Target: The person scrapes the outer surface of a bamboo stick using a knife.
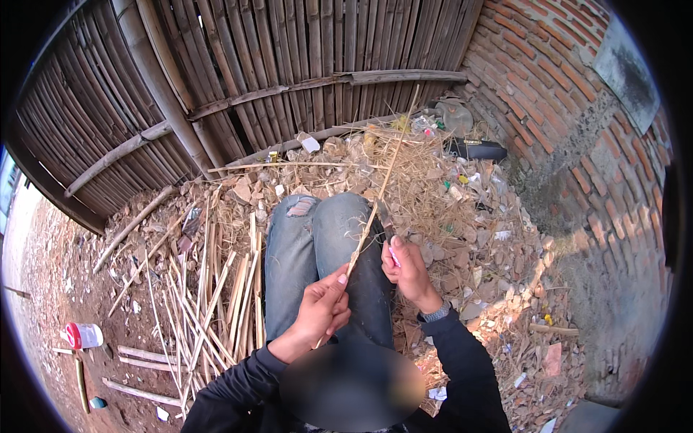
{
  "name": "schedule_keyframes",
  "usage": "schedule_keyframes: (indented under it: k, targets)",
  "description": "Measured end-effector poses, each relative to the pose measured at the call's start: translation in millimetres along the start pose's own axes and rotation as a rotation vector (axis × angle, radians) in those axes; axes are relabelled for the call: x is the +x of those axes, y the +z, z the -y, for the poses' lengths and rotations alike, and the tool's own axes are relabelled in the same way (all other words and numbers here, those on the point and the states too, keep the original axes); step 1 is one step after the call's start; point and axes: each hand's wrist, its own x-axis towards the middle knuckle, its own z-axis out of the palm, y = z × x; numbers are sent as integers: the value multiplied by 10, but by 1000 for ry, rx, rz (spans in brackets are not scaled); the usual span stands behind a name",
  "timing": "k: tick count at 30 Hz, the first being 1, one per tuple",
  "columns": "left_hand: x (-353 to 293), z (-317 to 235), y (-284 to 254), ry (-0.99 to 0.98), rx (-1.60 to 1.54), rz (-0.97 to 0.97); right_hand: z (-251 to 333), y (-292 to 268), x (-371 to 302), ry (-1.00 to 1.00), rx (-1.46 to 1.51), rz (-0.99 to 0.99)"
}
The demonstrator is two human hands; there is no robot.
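My left hand [322, 309] is closed around the lower part of a long, thin bamboo strip [392, 160], which slants up and away over my knees. My right hand [408, 268] grips a knife [386, 219] by its handle, most of which the fingers hide. The dark blade lies against or very close to the strip, just beyond my right knee. Thin curled shavings [355, 249] hang along the strip between the hands. Both forearms rest near my lap, over worn blue jeans [290, 249].
Split bamboo strips [234, 303] lie heaped to my left. A bamboo fence [289, 50] stands ahead, a brick wall [577, 144] at right. Rubble, straw and litter cover the ground, with a dark shoe-like object [476, 149] near the corner. A white-and-red container [84, 335] sits far left.
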Motion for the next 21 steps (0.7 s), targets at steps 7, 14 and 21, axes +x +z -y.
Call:
schedule_keyframes:
  k: [7,14,21]
  targets:
    - [10,54,-72,84,174,46,100,247,42,-239,-637,-230]
    - [21,233,-123,409,728,-134,167,372,171,-306,-800,-171]
    - [9,-40,-102,-5,130,98,-21,259,182,-429,-682,-159]
